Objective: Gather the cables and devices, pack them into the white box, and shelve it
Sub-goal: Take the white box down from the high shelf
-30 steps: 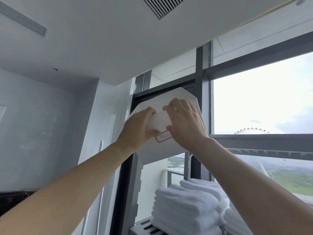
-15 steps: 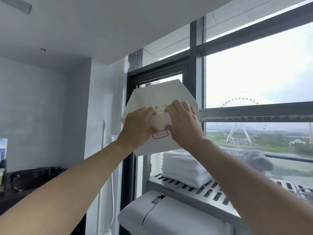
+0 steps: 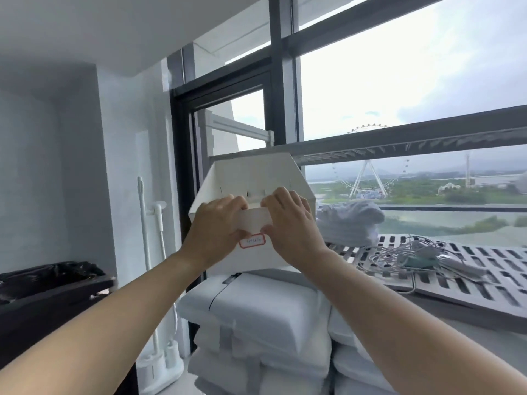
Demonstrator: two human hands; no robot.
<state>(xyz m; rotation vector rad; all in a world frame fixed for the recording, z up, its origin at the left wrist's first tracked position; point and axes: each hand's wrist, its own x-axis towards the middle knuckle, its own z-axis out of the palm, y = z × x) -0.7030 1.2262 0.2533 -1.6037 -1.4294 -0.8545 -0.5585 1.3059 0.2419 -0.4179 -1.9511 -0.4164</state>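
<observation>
Since half a second earlier, the open white cardboard box (image 3: 251, 178) had come down to the level of the grey slatted metal shelf (image 3: 470, 277) and hid its left end. The left hand (image 3: 214, 226) and right hand (image 3: 291, 223) both gripped the box's near wall, fingers curled over the rim. On the shelf lay folded white towels (image 3: 348, 223) and a tangle of pale cables (image 3: 410, 258). White padded bundles (image 3: 256, 309) were stacked under it.

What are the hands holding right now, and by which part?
The left hand and right hand both grip the white cardboard box at its front wall, above the red-bordered label.
</observation>
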